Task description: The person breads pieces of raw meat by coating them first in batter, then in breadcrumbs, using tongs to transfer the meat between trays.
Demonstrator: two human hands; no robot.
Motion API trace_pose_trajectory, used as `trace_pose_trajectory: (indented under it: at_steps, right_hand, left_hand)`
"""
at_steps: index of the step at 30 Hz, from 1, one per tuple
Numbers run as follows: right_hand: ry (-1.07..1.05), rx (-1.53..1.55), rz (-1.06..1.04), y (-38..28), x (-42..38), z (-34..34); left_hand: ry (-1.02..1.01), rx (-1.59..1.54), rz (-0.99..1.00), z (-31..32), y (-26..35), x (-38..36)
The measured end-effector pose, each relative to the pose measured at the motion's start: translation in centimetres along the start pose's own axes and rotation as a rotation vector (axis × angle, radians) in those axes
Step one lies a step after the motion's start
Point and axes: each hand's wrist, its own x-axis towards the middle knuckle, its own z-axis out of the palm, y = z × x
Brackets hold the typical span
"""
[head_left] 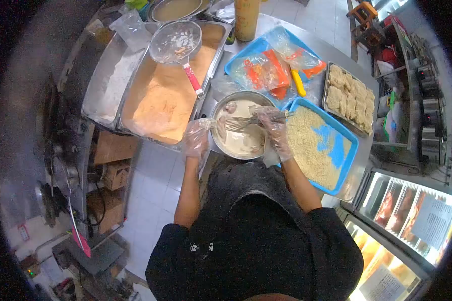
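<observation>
Holding a wire whisk over a round metal bowl of pale batter, the right hand, in a thin clear glove, has its fingers closed round the handle, and the whisk's loops reach left across the batter. The left hand, gloved the same way, rests on the bowl's left rim; its fingers curl loosely at the edge, and whether they pinch something cannot be told. A few pale pieces lie in the batter near the top of the bowl.

The bowl sits on a steel surface, close to the person's body. Just right of it lies a blue tray spread with breadcrumbs, bare blue showing at its middle. Beyond that, a metal tray holds rows of crumbed pieces. Behind the bowl, a second blue tray carries clear bags with orange contents and a yellow-handled tool.

To the left, a large steel pan holds tan flour, and a sieve with a pink handle rests across its far end. A tall yellowish bottle stands at the back. Lit display cases sit low at right.
</observation>
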Motion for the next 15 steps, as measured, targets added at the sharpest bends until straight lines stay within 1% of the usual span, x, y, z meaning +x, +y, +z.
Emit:
trace_pose_trajectory:
  at_steps: [1,2,3,4,5,6,7,8,9,10,11,12,13,15]
  right_hand:
    - [0.001,0.039,0.056,-0.1,-0.2,0.3]
    - [-0.001,0.059,0.047,0.4,-0.2,-0.2]
    - [-0.005,0.076,0.035,1.1,-0.1,-1.1]
    - [-0.013,0.09,0.024,0.9,-0.1,-1.2]
    - [0.006,0.123,0.057,0.8,-0.3,-1.4]
    - [0.025,0.156,0.09,-0.5,-0.8,-1.1]
    - [0.045,0.189,0.124,-1.4,-1.2,-0.9]
    - [0.028,0.182,0.116,-1.7,-1.3,-1.0]
    - [0.01,0.175,0.107,-1.9,-1.2,-1.2]
    - [-0.007,0.169,0.1,-2.1,-1.4,-1.2]
    - [0.032,0.168,0.098,-2.2,-1.7,-1.1]
    - [0.07,0.167,0.094,-2.4,-2.1,-0.7]
    - [0.107,0.165,0.085,-2.7,-2.3,-0.4]
    - [0.121,0.182,0.084,-3.1,-2.8,-0.4]
  left_hand:
    - [0.008,0.075,0.06,-0.1,-0.4,0.1]
    - [0.021,0.15,0.119,-0.2,-0.7,0.1]
    - [0.018,0.27,0.205,-0.8,0.0,0.1]
    - [0.021,0.387,0.288,-1.5,2.2,0.0]
    - [-0.029,0.376,0.126,-1.9,4.3,-0.3]
    - [-0.079,0.362,-0.038,-2.6,9.6,-1.0]
    - [-0.131,0.348,-0.201,-2.9,12.4,-1.4]
    - [-0.116,0.417,-0.077,-2.1,10.7,-1.2]
    - [-0.1,0.486,0.047,-0.7,7.5,-0.6]
    - [-0.085,0.555,0.171,-0.3,7.5,-0.5]
    - [-0.141,0.575,0.079,-0.1,7.7,-0.7]
    - [-0.194,0.592,-0.013,-0.4,11.5,-1.1]
    - [-0.244,0.608,-0.101,-0.3,13.8,-1.2]
    - [-0.235,0.688,-0.082,0.7,13.7,-1.1]
